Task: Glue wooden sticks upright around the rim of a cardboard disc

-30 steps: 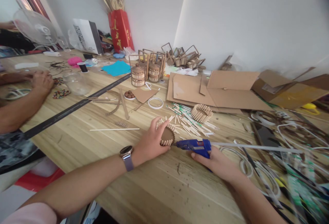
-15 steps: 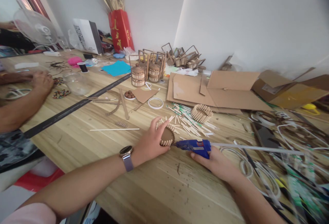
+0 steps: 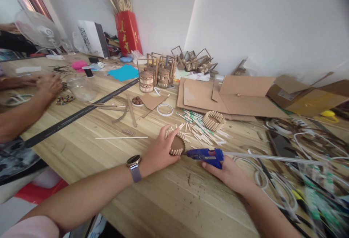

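Observation:
My left hand [image 3: 160, 151], with a watch on the wrist, is curled around a small round cardboard basket [image 3: 177, 145] rimmed with short wooden sticks, holding it against the wooden table. My right hand [image 3: 231, 174] grips a blue hot glue gun [image 3: 207, 155], its nozzle touching the basket's right edge. A long clear glue stick [image 3: 272, 157] juts out of the gun's back toward the right. Loose short sticks [image 3: 203, 133] lie scattered just beyond the basket.
A second stick ring [image 3: 214, 119] sits past the loose sticks. Flat cardboard sheets [image 3: 229, 98] lie against the wall, with finished small baskets [image 3: 155, 76] at centre back. Cables and scraps crowd the right. Another person's hand [image 3: 49, 85] works at far left near a glass jar [image 3: 80, 88].
My hands, the glue gun and the basket have barely moved. The other person's hand at the left has shifted slightly to the right.

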Demonstrator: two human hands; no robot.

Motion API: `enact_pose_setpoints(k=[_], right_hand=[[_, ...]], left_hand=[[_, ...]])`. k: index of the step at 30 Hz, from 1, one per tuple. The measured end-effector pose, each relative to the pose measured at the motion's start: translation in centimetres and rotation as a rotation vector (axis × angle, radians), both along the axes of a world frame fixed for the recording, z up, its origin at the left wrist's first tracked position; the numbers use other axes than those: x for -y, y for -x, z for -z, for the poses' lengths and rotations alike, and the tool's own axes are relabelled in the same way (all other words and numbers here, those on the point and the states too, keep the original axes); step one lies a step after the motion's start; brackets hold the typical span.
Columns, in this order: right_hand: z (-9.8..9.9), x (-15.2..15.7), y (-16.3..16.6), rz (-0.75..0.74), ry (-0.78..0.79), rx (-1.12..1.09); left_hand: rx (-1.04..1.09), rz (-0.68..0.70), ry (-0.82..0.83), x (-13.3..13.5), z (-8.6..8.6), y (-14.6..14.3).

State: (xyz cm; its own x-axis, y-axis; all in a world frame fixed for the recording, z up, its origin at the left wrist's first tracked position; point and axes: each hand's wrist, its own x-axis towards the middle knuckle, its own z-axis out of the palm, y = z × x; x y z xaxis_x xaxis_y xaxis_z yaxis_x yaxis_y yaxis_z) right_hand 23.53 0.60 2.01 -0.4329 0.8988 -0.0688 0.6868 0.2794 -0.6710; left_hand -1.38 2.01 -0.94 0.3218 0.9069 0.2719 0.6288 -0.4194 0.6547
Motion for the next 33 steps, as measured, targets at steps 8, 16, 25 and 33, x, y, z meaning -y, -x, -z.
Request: enact_pose_setpoints(k=[8, 16, 25, 33], right_hand=[[0.2, 0.1, -0.3, 0.255, 0.079, -0.069], [-1.2, 0.7, -1.5, 0.000, 0.715, -0.331], [-2.1, 1.6, -1.1, -0.069, 0.491, 0.219], [-2.4, 0.6, 1.4, 0.113, -0.124, 0.448]], left_hand=[[0.025, 0.010, 0.007, 0.0, 0.2, 0.0], [-0.004, 0.007, 0.000, 0.0, 0.1, -0.1], [-0.005, 0.011, 0.008, -0.1, 0.2, 0.0], [0.031, 0.044, 0.020, 0.0, 0.3, -0.3]])
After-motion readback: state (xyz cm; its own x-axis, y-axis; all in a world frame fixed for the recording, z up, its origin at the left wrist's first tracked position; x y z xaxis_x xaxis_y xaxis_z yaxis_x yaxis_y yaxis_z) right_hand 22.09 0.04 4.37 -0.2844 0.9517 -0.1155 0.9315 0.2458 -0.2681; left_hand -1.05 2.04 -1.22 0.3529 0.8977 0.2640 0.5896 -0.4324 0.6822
